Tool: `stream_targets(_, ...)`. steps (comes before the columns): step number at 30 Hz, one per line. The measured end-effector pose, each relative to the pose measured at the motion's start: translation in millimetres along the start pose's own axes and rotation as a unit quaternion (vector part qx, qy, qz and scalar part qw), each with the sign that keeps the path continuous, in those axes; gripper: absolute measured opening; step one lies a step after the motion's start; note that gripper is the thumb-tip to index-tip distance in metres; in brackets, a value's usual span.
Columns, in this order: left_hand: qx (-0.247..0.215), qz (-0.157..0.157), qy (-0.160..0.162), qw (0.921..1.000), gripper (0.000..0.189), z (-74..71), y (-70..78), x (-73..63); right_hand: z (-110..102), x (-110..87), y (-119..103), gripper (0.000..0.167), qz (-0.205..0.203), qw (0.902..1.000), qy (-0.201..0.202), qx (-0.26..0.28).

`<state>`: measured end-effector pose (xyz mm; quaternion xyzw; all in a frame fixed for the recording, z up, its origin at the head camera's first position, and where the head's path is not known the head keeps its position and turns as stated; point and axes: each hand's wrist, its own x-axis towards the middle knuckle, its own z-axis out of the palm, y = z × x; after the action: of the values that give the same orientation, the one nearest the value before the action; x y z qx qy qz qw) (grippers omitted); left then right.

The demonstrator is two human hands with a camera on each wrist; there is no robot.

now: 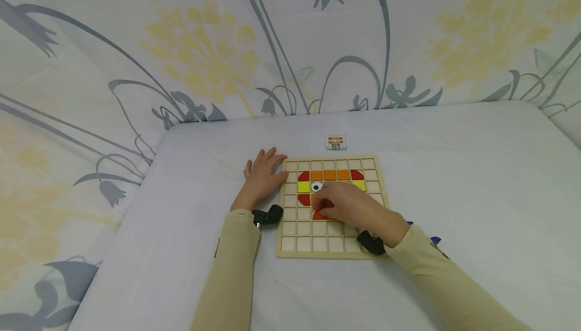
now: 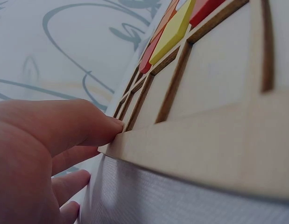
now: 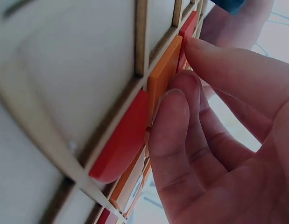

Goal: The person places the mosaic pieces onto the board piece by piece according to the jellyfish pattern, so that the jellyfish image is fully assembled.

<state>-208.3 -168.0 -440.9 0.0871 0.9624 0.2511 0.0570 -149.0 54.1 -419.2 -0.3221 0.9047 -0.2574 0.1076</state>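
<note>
At the left of the tabletop (image 1: pixel 172 250), the left hand (image 1: pixel 262 178) lies with its fingers spread and relaxed, holding nothing, one digit touching the left rim of the wooden grid board (image 1: pixel 317 255). Next come a yellow tile (image 1: pixel 303 187) and, just beside it, a white tile with a black dot (image 1: pixel 316 187). Nearer the person, a rounded red tile (image 1: pixel 319 215) sits directly under the fingertips of the right hand (image 1: pixel 351 204), which reaches in from the right with fingers curled toward the thumb; I cannot tell whether it pinches that tile or only presses it. The right wrist view shows an orange tile (image 3: pixel 163 74) close beside those fingertips and another rounded red tile (image 3: pixel 123 135) next to it. Beyond the board's far edge, well apart from both hands, rests a small printed card (image 1: pixel 336 141). Farthest right, near the right sleeve (image 1: pixel 447 275), a blue piece (image 1: pixel 436 240) lies on the tabletop, partly hidden
</note>
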Motion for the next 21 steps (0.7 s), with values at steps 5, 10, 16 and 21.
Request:
stream_targets(5, -0.001, 0.0, -0.001, 1.0, 0.045, -0.2, 0.1, 0.6, -4.4, -1.5, 2.1, 0.009, 0.017, 0.9998, 0.007, 0.011)
stream_targets(10, 0.002, -0.001, 0.0, 1.0, 0.045, 0.5, 0.2, 1.5, -14.4, -4.3, 8.7, 0.009, 0.028, 0.9992, 0.008, 0.028)
stream_targets(16, 0.002, -0.002, 0.001, 1.0, 0.044, 0.6, 0.6, 0.8, -28.8, -9.9, 18.0, 0.013, 0.039, 0.9987, 0.001, 0.031)
stream_targets(21, 0.003, -0.002, 0.001, 1.0, 0.044, 0.1, 1.2, 0.2, -44.4, -17.8, 24.1, 0.021, 0.06, 0.9972, -0.006, 0.045)
